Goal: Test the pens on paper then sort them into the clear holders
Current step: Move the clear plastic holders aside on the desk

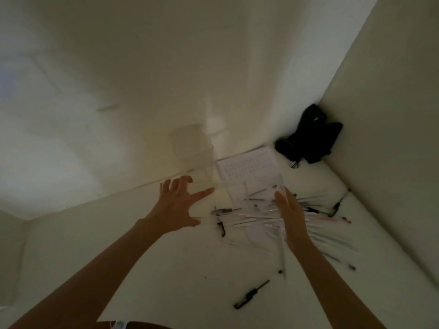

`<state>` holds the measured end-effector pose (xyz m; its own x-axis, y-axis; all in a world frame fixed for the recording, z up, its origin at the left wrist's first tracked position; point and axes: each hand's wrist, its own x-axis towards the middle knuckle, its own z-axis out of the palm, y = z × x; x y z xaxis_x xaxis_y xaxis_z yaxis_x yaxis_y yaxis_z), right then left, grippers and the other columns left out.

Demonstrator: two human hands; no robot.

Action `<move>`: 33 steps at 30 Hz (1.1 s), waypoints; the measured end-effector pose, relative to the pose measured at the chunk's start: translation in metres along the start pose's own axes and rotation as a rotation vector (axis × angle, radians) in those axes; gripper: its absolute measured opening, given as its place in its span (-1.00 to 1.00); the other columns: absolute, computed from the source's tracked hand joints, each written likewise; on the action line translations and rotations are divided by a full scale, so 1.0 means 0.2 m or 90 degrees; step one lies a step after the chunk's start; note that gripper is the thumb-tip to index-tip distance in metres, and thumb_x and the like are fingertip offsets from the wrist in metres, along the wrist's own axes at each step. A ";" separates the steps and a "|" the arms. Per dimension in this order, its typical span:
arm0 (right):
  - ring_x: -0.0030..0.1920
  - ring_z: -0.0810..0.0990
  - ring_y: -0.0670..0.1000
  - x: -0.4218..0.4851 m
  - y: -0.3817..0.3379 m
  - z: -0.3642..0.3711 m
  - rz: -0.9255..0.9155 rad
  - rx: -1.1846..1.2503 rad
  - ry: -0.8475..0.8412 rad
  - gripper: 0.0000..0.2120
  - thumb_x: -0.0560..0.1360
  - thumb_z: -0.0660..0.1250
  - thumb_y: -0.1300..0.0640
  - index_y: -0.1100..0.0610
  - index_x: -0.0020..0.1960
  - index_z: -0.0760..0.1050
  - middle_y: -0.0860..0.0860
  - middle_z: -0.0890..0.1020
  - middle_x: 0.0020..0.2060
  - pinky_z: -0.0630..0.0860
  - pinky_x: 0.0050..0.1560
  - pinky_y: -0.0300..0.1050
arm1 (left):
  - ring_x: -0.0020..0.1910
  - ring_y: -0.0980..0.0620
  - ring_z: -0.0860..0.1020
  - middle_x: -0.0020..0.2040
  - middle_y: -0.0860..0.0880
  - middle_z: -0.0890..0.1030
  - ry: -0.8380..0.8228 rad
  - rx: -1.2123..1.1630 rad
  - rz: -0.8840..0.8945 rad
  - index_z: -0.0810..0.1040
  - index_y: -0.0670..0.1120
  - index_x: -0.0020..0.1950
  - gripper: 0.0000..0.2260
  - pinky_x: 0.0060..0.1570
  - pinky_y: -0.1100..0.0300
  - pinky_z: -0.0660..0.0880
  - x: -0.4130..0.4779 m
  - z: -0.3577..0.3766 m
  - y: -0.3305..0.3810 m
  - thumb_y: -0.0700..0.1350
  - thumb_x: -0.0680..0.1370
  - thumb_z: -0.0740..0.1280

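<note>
Two grips, both released, flank the holder (248, 187): left grip (177, 206) splayed at its left wall, right grip (291, 217) flat by its right; contact too blurred to call. Pens (251, 220) lie heaped on the desk (166, 269) beneath, mostly crosswise, nearer the right grip.
</note>
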<state>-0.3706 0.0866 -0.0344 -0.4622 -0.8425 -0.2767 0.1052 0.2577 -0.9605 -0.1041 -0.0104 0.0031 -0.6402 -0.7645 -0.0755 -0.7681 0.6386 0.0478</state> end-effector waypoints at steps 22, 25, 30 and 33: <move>-0.02 0.58 0.09 0.04 -0.06 -0.16 0.150 0.093 0.004 -0.64 0.54 0.22 -0.15 0.08 0.15 0.50 0.02 0.61 -0.06 0.48 -0.04 -0.08 | 0.34 -0.05 0.19 0.35 -0.03 0.18 -0.079 -0.152 -0.068 0.09 0.39 0.34 -0.19 0.35 0.04 0.07 0.12 -0.15 0.17 0.35 0.18 0.41; 0.03 0.61 0.15 -0.01 -0.11 -0.02 0.198 0.104 -0.154 -0.55 0.49 0.16 -0.23 0.08 0.15 0.50 0.06 0.66 -0.01 0.46 0.02 -0.03 | 0.28 0.05 0.24 0.26 0.04 0.21 -0.083 -0.449 -0.136 0.17 0.43 0.26 -0.22 0.29 0.15 0.22 0.04 -0.17 0.11 0.36 0.12 0.45; 0.09 0.56 0.15 -0.06 -0.19 0.25 0.246 0.084 -0.247 -0.46 0.48 0.16 -0.27 0.11 0.24 0.46 0.08 0.58 0.17 0.45 0.11 0.03 | 0.24 0.14 0.28 0.26 0.06 0.27 -0.021 -0.592 -0.190 0.25 0.49 0.21 -0.21 0.21 0.24 0.23 -0.11 -0.12 -0.02 0.39 0.02 0.44; -0.02 0.56 0.21 -0.08 -0.22 0.40 0.347 0.221 -0.344 -0.43 0.42 0.22 -0.33 0.02 0.27 0.41 0.15 0.53 0.10 0.51 -0.07 0.11 | 0.28 0.14 0.29 0.31 0.14 0.30 -0.002 -0.648 -0.223 0.27 0.50 0.21 -0.25 0.22 0.20 0.26 -0.22 -0.05 -0.13 0.37 0.06 0.46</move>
<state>-0.2977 0.0520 0.0093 0.2068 -0.7759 -0.5960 0.4972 0.6080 -0.6190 -0.0561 0.0058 0.0159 -0.3843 -0.8892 -0.2483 -0.5588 0.0099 0.8292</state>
